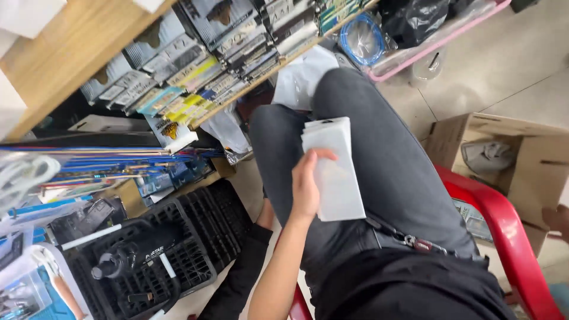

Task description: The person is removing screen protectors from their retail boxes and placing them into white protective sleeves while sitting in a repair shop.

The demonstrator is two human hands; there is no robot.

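Fingers (pixel 320 155) of my left hand (pixel 306 188) curl over the long edge of a stack of flat white packets (pixel 335 172), thumb side hidden behind it — a closed, narrow grip on the stack's left edge. The packets rest on my thigh, clad in dark grey trousers (pixel 391 148), as I sit in a red plastic chair (pixel 504 231). I judge the stack light and thin, glossy and so probably slippery, bending somewhat if held only at one end; a hold along the long edge near the middle, as now, looks the steadiest. My right hand is out of view, so I cannot tell its state. Around me: a wooden shelf (pixel 65 53) packed with boxed goods, a black plastic crate (pixel 195 237) holding a dark bottle (pixel 133 252) on the floor, and an open cardboard box (pixel 515 160) beside the chair.
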